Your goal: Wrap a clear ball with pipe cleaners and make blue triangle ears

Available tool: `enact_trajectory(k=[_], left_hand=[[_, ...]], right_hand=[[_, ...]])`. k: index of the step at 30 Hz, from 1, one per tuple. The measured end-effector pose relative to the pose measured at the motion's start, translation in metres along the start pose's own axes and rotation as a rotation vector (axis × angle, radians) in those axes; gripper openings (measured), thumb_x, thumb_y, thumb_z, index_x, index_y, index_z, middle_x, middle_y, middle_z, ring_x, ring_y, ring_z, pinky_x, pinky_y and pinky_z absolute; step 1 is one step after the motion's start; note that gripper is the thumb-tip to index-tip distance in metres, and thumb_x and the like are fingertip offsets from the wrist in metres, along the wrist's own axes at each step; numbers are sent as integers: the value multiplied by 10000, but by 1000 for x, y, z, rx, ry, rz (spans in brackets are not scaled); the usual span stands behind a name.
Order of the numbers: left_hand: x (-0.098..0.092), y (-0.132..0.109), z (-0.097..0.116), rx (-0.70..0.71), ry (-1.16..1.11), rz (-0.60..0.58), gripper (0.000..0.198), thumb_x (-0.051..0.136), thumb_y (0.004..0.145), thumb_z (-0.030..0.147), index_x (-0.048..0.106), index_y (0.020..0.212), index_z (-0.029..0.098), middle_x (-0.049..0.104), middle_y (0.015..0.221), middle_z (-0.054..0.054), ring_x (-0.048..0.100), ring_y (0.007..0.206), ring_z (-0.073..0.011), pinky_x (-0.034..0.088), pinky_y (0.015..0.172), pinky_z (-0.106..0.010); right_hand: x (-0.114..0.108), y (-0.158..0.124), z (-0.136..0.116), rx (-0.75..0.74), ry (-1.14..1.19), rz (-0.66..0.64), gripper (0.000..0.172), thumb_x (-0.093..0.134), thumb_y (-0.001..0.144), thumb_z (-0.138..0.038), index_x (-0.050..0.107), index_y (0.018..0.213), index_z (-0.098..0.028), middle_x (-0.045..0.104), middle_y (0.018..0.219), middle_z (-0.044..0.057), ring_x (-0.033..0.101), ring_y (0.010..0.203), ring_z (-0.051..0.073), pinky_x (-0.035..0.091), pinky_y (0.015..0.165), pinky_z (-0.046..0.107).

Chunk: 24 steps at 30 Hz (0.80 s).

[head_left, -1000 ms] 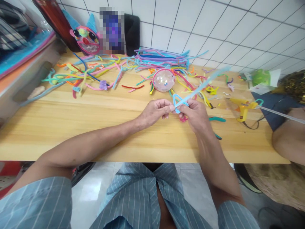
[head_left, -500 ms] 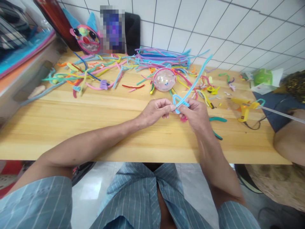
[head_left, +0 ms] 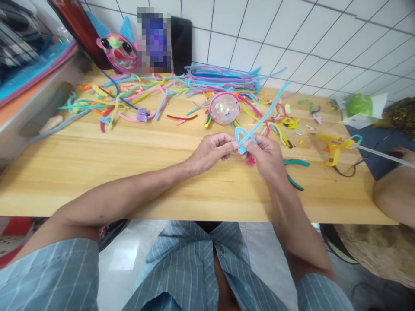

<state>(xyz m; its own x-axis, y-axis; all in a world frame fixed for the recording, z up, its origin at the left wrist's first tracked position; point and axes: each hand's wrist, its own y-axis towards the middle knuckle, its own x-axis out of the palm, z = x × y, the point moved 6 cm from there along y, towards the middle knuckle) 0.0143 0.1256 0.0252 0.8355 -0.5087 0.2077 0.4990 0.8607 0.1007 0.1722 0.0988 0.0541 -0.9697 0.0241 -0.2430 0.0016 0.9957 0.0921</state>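
Note:
My left hand (head_left: 215,151) pinches the lower left part of a light blue pipe cleaner (head_left: 267,113). The pipe cleaner is bent into a small pointed loop between my hands, and its long free end sticks up to the right. My right hand (head_left: 266,155) is closed on the other side of the loop, thumb on top. A small pink curled piece (head_left: 250,161) shows just under my right fingers. Behind my hands sits a clear round ball with a pink rim (head_left: 225,108).
Pipe cleaners (head_left: 223,80) and scraps lie along the wall. Green-handled pliers (head_left: 296,163) rest right of my right hand. Farther right are a yellow glue gun (head_left: 333,149) and another person's arm (head_left: 394,190). A decorated pink face (head_left: 121,54) stands at the back left.
The free end of the light blue pipe cleaner has dipped slightly, and my right fingers have shifted a little over the loop. My left hand looks nearly unchanged.

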Motion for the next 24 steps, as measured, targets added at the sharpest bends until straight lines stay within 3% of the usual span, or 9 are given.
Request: enact_trajectory(k=[9, 17, 24], left_hand=[[5, -1, -1, -5, -25, -26, 625, 851, 794, 759, 670, 872, 166, 656, 734, 13, 551, 589, -89, 441, 586, -249], [3, -1, 2, -16, -2, 25, 564, 840, 813, 715, 706, 794, 167, 670, 738, -1, 489, 574, -81, 407, 575, -259], [1, -2, 5, -43, 13, 62, 512, 900, 758, 655, 735, 764, 170, 720, 737, -12, 490, 580, -83, 420, 588, -255]], right_hand=[[3, -6, -9, -61, 11, 91, 346, 688, 956, -546, 718, 792, -243, 630, 695, -4, 560, 643, 158, 465, 602, 307], [3, -10, -17, -125, -146, 86, 474, 657, 1003, -639, 604, 712, -269, 580, 666, -8, 538, 658, 180, 457, 650, 348], [3, -7, -15, -118, -127, 79, 375, 645, 975, -582, 653, 779, -262, 600, 712, -11, 572, 693, 180, 458, 671, 349]])
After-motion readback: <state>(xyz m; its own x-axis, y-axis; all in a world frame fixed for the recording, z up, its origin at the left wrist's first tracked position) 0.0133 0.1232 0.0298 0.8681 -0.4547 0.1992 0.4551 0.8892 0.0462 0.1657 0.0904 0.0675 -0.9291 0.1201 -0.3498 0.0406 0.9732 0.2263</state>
